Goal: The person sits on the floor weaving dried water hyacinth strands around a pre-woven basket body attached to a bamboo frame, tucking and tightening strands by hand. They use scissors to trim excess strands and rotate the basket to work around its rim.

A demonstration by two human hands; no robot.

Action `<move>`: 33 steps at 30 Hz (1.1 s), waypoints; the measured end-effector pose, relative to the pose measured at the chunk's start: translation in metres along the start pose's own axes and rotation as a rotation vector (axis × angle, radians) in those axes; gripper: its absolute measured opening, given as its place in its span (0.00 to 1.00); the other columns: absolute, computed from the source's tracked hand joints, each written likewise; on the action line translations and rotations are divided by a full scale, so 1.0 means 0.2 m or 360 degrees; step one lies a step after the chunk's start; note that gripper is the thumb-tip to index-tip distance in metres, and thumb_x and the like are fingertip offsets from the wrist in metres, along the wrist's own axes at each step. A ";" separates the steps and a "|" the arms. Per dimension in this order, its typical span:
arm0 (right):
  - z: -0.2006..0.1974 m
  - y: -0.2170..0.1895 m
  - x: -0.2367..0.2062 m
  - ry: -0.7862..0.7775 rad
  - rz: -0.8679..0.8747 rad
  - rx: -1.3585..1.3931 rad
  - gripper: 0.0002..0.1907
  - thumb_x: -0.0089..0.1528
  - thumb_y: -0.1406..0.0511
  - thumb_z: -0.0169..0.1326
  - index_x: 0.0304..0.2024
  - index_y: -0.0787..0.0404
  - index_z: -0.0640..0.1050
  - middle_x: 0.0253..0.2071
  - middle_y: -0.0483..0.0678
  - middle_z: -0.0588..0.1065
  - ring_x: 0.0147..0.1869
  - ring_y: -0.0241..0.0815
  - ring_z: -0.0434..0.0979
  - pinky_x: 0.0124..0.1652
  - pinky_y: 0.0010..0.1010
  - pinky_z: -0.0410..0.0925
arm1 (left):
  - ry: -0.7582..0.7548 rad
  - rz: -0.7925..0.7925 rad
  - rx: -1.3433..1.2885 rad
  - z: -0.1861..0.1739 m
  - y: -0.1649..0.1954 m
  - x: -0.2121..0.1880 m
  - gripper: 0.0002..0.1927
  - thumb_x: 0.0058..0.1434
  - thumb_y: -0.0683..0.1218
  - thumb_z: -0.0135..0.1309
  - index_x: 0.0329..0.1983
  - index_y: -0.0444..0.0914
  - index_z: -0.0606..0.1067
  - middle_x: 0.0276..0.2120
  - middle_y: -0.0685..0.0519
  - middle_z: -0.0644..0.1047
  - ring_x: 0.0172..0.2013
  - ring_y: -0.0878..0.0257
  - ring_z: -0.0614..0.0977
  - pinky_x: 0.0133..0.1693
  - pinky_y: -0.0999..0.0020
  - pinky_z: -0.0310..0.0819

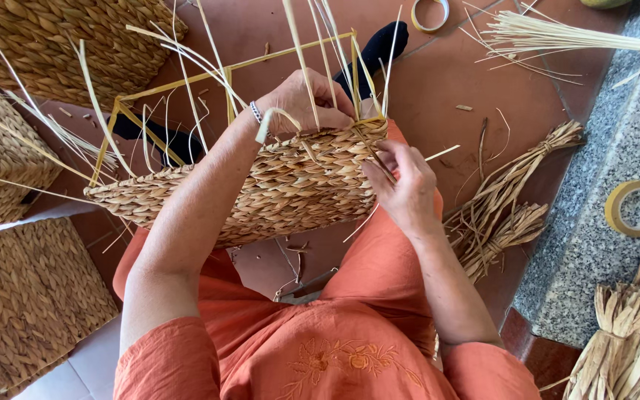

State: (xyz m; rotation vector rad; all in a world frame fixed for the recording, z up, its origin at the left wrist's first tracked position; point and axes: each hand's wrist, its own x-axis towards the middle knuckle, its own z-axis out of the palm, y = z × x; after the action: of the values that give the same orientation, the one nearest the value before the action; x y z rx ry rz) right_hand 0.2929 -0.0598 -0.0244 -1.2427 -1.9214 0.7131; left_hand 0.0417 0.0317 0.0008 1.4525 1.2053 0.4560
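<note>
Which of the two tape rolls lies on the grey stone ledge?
The larger yellowish tape roll at the right edge, lying flat on the speckled grey ledge; the other roll lies on the red floor at the top.

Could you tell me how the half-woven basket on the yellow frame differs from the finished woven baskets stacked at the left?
The half-woven straw basket on its yellow wire frame rests on the person's lap, held by the left hand and right hand; the finished tan woven baskets sit untouched. The first still shows bare frame and loose upright strands; the others are woven all over, though loose pale strands lie across them. Both share the same tan plaited weave.
</note>
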 end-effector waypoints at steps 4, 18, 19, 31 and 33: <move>0.06 -0.02 0.06 0.0064 -0.0015 -0.0036 0.11 0.63 0.65 0.67 0.34 0.64 0.78 0.30 0.51 0.76 0.30 0.43 0.77 0.30 0.35 0.69 | 0.0043 0.0198 0.0160 0.00 -0.02 -0.01 0.10 0.55 0.44 0.66 0.40 0.37 0.85 0.30 0.55 0.84 0.31 0.71 0.83 0.35 0.74 0.80; -0.03 0.19 -0.06 -0.0169 0.0378 0.0192 0.10 0.65 0.65 0.62 0.32 0.65 0.78 0.26 0.47 0.76 0.27 0.38 0.72 0.28 0.33 0.65 | -0.0041 0.0182 0.0085 0.03 -0.01 0.00 0.10 0.50 0.40 0.69 0.35 0.36 0.83 0.29 0.57 0.83 0.30 0.73 0.83 0.34 0.75 0.81; -0.05 0.21 -0.06 -0.0172 0.0566 0.0619 0.09 0.66 0.66 0.60 0.33 0.65 0.79 0.29 0.48 0.77 0.30 0.37 0.73 0.31 0.32 0.66 | -0.0039 0.0125 0.0048 0.04 -0.01 -0.01 0.09 0.50 0.40 0.69 0.35 0.36 0.83 0.28 0.57 0.84 0.30 0.73 0.83 0.34 0.75 0.81; -0.12 -0.06 0.24 -0.0114 0.0714 0.1919 0.13 0.72 0.62 0.51 0.52 0.65 0.79 0.57 0.57 0.78 0.51 0.41 0.81 0.49 0.32 0.75 | -0.0065 0.0258 -0.0143 0.02 -0.09 0.01 0.15 0.57 0.39 0.57 0.48 0.38 0.81 0.36 0.55 0.84 0.37 0.69 0.84 0.41 0.73 0.82; -0.11 -0.10 0.28 -0.0190 0.0599 0.1633 0.14 0.73 0.62 0.51 0.54 0.65 0.79 0.58 0.55 0.78 0.51 0.36 0.80 0.46 0.28 0.73 | -0.0005 0.0224 -0.0165 0.02 -0.09 0.01 0.14 0.61 0.39 0.53 0.48 0.37 0.83 0.38 0.55 0.85 0.40 0.69 0.85 0.44 0.73 0.83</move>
State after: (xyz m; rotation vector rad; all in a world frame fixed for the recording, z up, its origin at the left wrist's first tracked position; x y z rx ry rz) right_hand 0.2848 -0.0151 0.0188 -0.8695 -1.0758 1.7104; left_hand 0.0379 0.0277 -0.0173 1.4533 1.0653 0.6036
